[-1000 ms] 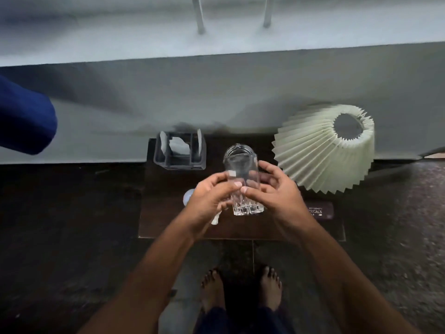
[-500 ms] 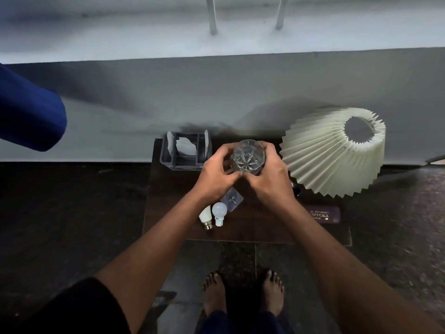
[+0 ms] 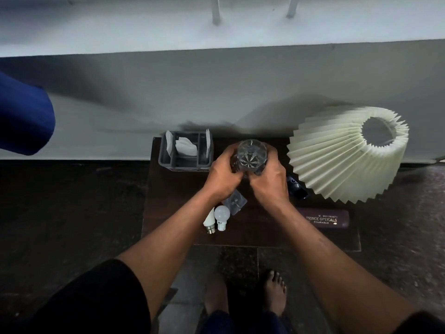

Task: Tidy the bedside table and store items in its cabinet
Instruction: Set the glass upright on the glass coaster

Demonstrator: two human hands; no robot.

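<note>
Both hands moved the glass farther back, now upright at the table's far middle, left hand and right hand wrapped round its sides. Near: two bulbs, spectacle case right. Far: grey organizer left, pleated lampshade right.

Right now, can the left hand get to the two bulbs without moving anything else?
Probably yes. The bulbs lie in the open just under the left hand, nothing over them, but that hand must first release the glass both hands hold.
</note>
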